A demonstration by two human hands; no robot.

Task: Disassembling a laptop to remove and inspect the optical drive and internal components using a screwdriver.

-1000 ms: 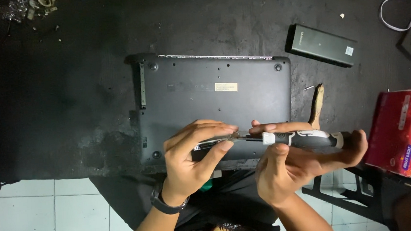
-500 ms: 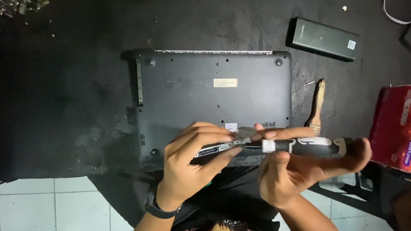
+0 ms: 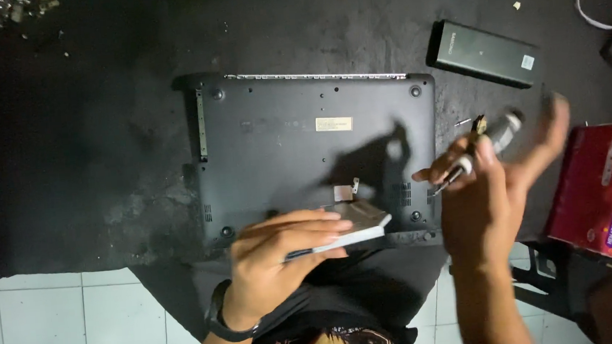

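Dark grey laptop base point(image 3: 312, 150) on a black surface point(image 3: 102, 136) — silver drive point(image 3: 357, 229), black power bank point(image 3: 488, 53), red-and-pink tissue pack point(image 3: 605, 190), white floor tiles point(image 3: 58, 326).

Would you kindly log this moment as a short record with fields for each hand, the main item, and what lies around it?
Left hand: left hand grips a flat silver drive at the laptop's near edge
Right hand: right hand holds a screwdriver, raised and blurred
Main item: dark laptop, upside down, base facing up
Surface: black mat
Right of laptop: black battery pack, white cable, red tissue pack
Wrist: dark watch on the left
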